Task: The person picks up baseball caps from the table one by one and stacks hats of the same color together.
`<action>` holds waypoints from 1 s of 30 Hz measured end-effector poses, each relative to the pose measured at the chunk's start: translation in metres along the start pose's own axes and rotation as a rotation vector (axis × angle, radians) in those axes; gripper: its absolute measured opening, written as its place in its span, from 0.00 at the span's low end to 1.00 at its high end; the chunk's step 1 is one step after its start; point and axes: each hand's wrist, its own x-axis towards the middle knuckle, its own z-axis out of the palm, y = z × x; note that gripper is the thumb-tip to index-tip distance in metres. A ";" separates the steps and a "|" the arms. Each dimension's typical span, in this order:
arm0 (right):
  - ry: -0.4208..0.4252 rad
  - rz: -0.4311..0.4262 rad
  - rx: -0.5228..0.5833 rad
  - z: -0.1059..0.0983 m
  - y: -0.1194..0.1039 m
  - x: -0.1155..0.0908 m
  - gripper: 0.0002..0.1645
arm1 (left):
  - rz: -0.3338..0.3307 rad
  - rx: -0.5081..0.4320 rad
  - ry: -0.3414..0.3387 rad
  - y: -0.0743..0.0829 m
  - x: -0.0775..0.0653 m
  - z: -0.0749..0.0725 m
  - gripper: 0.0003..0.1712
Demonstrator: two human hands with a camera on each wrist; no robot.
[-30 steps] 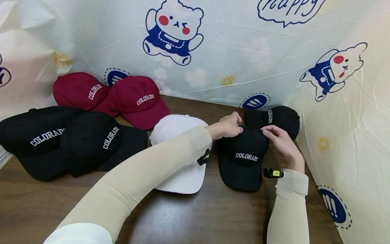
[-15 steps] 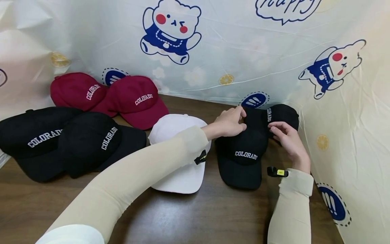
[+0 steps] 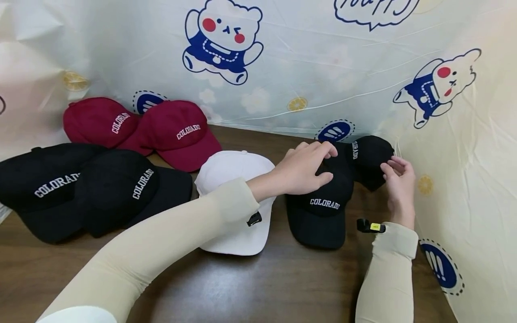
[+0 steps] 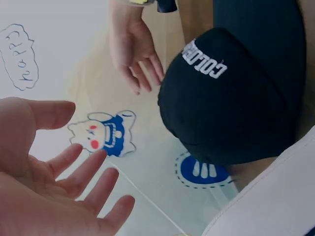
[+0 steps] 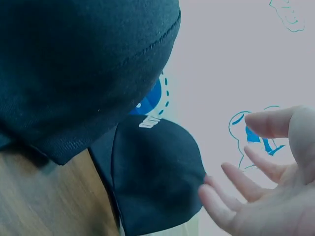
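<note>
A black cap (image 3: 323,193) with white COLORADO lettering lies on the right of the table, its brim toward me. My left hand (image 3: 304,168) hovers over the cap's upper left side in the head view, fingers apart and holding nothing. Behind it to the right, a second black cap (image 3: 373,157) lies turned sideways against the cloth. My right hand (image 3: 400,179) is at that cap's right side, fingertips right by its crown. In the right wrist view the fingers (image 5: 216,204) are loosely spread beside the rear cap (image 5: 157,177), gripping nothing.
A white cap (image 3: 242,237) lies partly under my left forearm. Two dark red caps (image 3: 177,121) overlap at the back left, with two overlapping black caps (image 3: 117,188) before them. A printed cloth (image 3: 282,67) rises behind and right of the wooden table (image 3: 226,287).
My right hand has left the front black cap and moved right to the rear one. My left hand has lifted off the front cap and drawn slightly toward me, fingers spreading.
</note>
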 end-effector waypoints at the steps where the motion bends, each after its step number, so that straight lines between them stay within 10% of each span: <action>1: 0.015 0.020 -0.023 -0.001 0.001 0.001 0.31 | 0.022 0.001 -0.008 0.001 -0.004 -0.001 0.27; 11: 0.064 0.122 -0.096 -0.005 0.017 0.011 0.46 | 0.151 -0.014 -0.033 0.008 -0.038 0.003 0.30; 30: -0.064 0.290 0.129 -0.002 0.030 0.015 0.45 | 0.168 -0.008 -0.034 -0.002 -0.061 0.011 0.29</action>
